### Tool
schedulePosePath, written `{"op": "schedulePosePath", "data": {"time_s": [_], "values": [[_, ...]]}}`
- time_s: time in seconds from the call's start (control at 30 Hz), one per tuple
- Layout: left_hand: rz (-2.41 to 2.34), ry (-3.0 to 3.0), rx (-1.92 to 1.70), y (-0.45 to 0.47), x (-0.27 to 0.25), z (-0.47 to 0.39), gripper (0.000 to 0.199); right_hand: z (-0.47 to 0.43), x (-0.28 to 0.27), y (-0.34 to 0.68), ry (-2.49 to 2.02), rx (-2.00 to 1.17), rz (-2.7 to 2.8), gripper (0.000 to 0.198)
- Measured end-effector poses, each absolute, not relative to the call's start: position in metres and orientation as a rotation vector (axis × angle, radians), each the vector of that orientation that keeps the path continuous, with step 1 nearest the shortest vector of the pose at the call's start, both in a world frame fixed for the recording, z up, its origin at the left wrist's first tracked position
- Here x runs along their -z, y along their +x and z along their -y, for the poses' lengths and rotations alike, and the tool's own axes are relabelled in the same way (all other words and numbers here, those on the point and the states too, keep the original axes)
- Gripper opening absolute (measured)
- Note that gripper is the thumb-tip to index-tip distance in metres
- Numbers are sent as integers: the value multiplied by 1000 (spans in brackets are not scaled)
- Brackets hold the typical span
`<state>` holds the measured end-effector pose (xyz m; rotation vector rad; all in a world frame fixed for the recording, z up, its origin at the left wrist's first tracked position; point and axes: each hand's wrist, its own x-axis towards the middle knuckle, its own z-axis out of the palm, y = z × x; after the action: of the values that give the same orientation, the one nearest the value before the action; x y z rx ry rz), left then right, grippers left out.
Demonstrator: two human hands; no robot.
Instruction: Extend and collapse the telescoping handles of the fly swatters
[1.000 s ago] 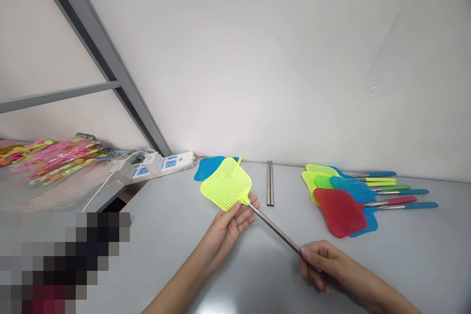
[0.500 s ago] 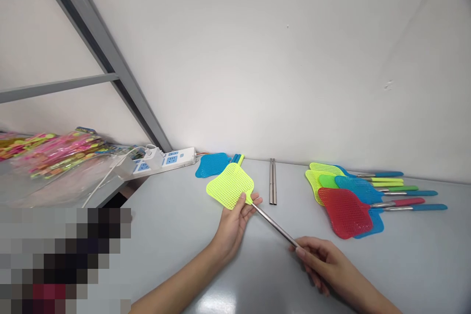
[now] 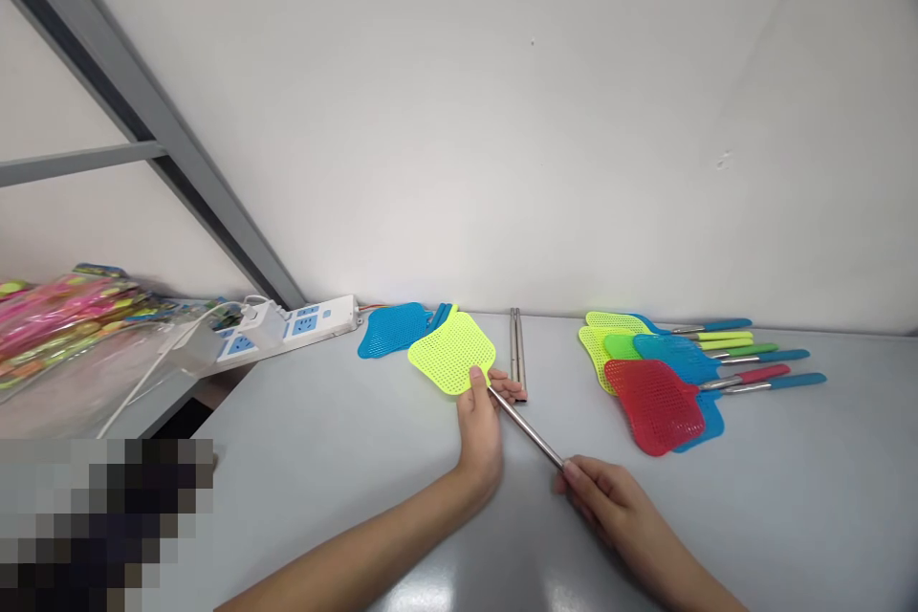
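A yellow fly swatter head [image 3: 451, 354] is pinched near its neck by my left hand [image 3: 482, 411], thumb on the mesh. From that neck a metal rod [image 3: 527, 427] slants down to the right. My right hand [image 3: 609, 502] is closed around the rod's lower end, hiding its tip. Just behind the left fingers lie two loose metal rods [image 3: 517, 344], side by side on the table. A blue swatter head [image 3: 393, 330] rests behind the yellow one, with several blue and yellow handle grips [image 3: 445, 314] beside it.
To the right lies a pile of swatters with handles, a red swatter [image 3: 656, 406] on top. A white power strip [image 3: 287, 335] with plugs runs along the left edge. Plastic-bagged colourful items [image 3: 78, 316] sit beyond it. A wall [image 3: 502, 115] rises behind the grey table [image 3: 301, 478].
The view has turned slightly right. My right hand has come a little closer to the left along the rod, and my left wrist has turned more upright. Both hands still hold the swatter.
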<state>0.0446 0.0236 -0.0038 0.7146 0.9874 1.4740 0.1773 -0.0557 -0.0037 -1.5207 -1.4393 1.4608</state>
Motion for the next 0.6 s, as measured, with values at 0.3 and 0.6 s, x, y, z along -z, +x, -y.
{"op": "schedulePosePath", "data": {"time_s": [0.3, 0.6], "values": [[-1018, 653, -1463, 48, 0, -14, 35, 47, -7, 176, -1505, -1765, 1019, 43], [-917, 771, -1458, 68, -37, -8, 40, 56, -13, 187, -1142, -2107, 687, 37]]}}
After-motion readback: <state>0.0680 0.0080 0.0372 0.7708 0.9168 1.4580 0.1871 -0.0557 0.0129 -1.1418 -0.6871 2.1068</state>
